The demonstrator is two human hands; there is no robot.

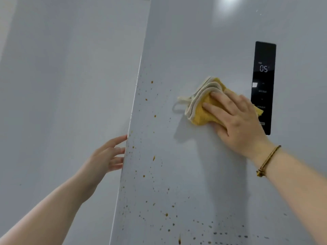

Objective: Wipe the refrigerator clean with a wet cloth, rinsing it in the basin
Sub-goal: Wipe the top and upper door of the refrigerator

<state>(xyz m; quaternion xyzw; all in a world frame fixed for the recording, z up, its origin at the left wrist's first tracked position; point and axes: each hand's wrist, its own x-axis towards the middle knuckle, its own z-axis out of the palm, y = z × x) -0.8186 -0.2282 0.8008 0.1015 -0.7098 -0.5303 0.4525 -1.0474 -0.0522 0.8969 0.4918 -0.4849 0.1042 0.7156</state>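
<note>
The pale grey refrigerator door (pixel 203 41) fills the right of the head view. Brown spots and drips (pixel 154 158) speckle its left and lower part. A folded yellow cloth with a cream border (pixel 200 110) lies flat against the door, just left of the black control panel. My right hand (pixel 237 119) presses the cloth to the door with straight, spread fingers. My left hand (pixel 108 156) rests on the door's left edge, its fingertips hidden behind the edge. No basin is in view.
A black control panel (pixel 263 71) showing "05" is set in the door at the right, partly behind my right hand. The refrigerator's pale side wall (pixel 70 85) fills the left. A ceiling light glares on the door at the top.
</note>
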